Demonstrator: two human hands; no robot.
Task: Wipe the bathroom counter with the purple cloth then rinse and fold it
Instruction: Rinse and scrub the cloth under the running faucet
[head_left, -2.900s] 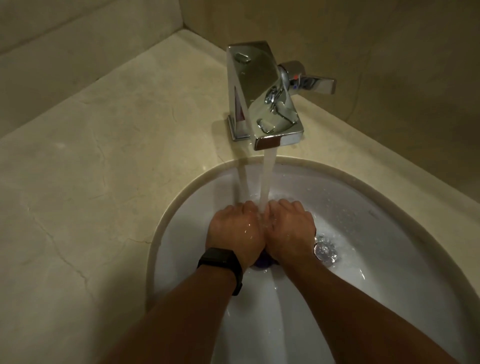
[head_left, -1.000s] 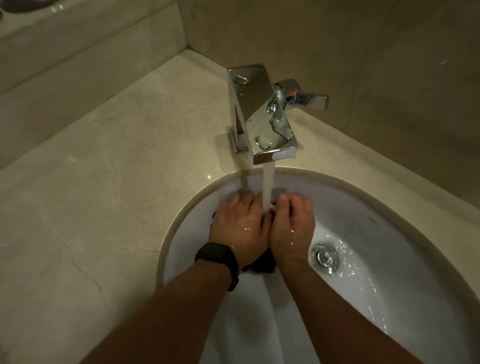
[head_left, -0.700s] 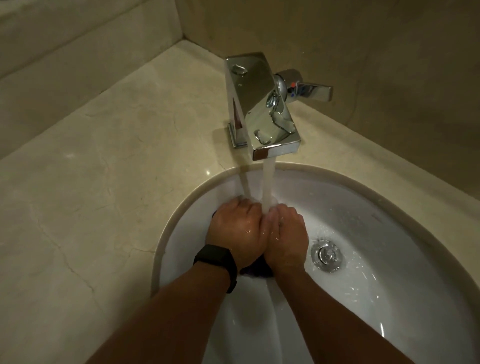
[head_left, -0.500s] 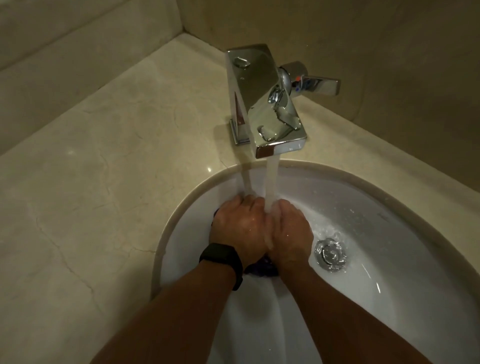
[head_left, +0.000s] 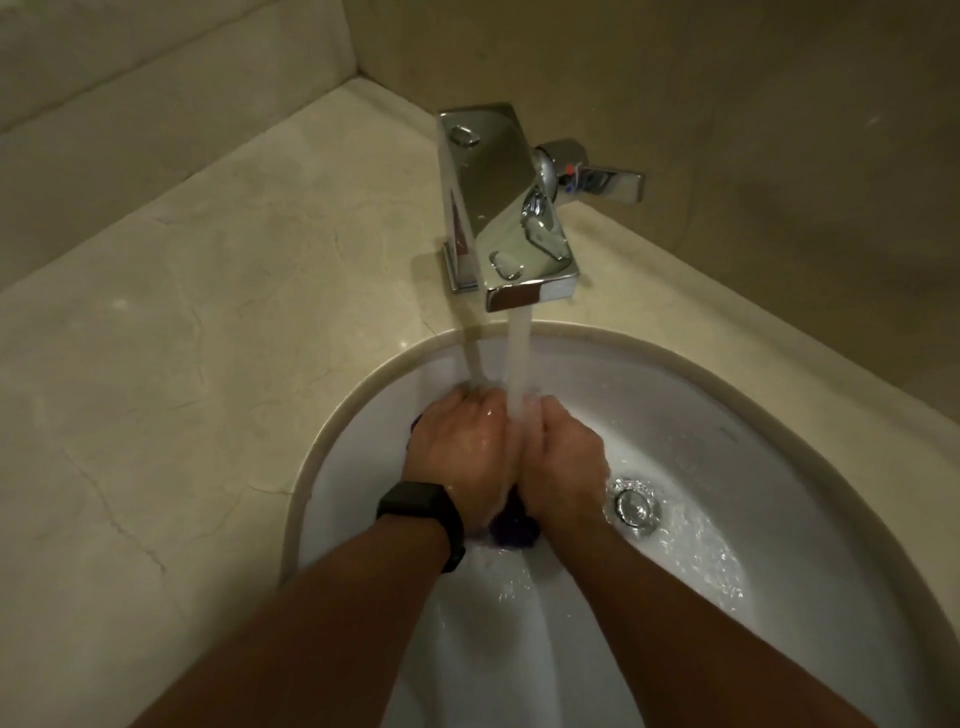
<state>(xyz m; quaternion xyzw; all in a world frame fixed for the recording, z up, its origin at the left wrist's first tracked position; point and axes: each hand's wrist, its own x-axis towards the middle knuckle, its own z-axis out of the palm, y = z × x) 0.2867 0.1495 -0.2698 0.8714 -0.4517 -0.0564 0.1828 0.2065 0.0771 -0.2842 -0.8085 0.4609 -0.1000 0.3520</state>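
Observation:
Inside the white sink (head_left: 779, 467) my left hand (head_left: 457, 452) and my right hand (head_left: 563, 462) are pressed side by side, both gripping the bunched purple cloth (head_left: 511, 527). Only a dark purple bit of cloth shows below the heels of my hands, plus a sliver at the left knuckles; the rest is hidden. Water runs from the chrome tap (head_left: 506, 208) straight onto the gap between my hands. A black watch sits on my left wrist.
The beige marble counter (head_left: 182, 338) spreads left of and behind the sink, meeting the walls in a corner behind the tap. The tap lever (head_left: 602, 182) points right. The chrome drain (head_left: 634, 506) lies just right of my right hand, with water pooling over it.
My hands have stayed together under the running water, kneading the cloth with small shifts. The view has wobbled slightly; the tap keeps running.

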